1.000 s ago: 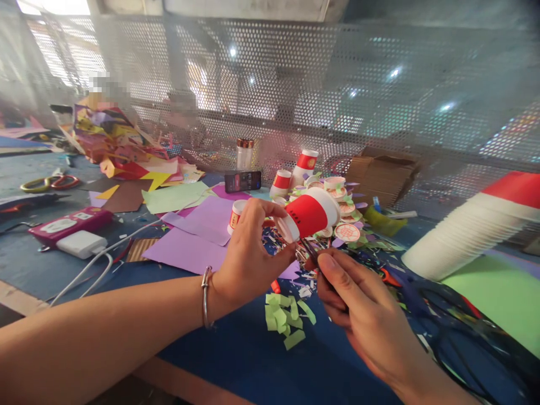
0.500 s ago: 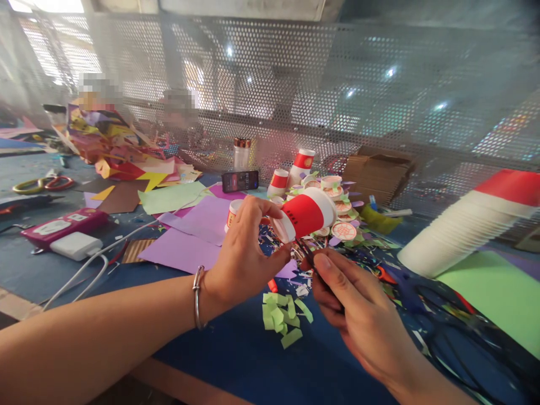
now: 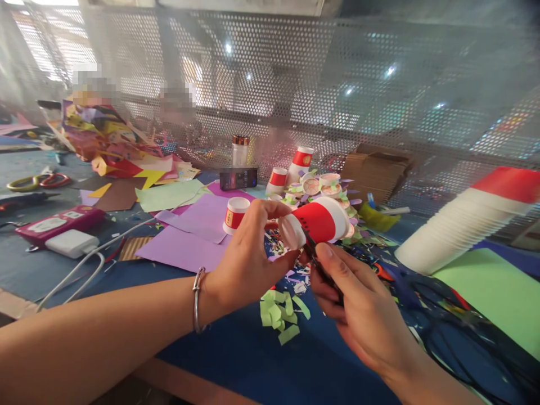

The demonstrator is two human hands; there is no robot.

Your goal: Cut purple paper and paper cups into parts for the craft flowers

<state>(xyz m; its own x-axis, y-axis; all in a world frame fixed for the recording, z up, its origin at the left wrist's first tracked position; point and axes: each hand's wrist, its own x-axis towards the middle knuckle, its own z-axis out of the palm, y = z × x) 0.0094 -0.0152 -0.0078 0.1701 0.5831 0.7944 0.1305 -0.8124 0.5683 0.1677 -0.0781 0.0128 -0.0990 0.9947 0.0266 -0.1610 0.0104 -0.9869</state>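
Cup [image 3: 323,222] tipped sideways over the middle of the surface [image 3: 236,349], pinched in left hand [image 3: 242,250]. Gripped in right hand [image 3: 358,301], dark scissors [image 3: 312,247], now further up the cup's side than before; likely cutting.

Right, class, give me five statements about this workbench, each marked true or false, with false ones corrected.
1. The left hand holds a red-and-white paper cup. True.
2. The right hand holds nothing. False: the right hand holds a dark slim tool.
3. Pale-green paper pieces lie on the blue tabletop. True.
4. The phone lies flat. False: the phone stands on its long edge.
5. A tall cup stack is at the picture's right. True.
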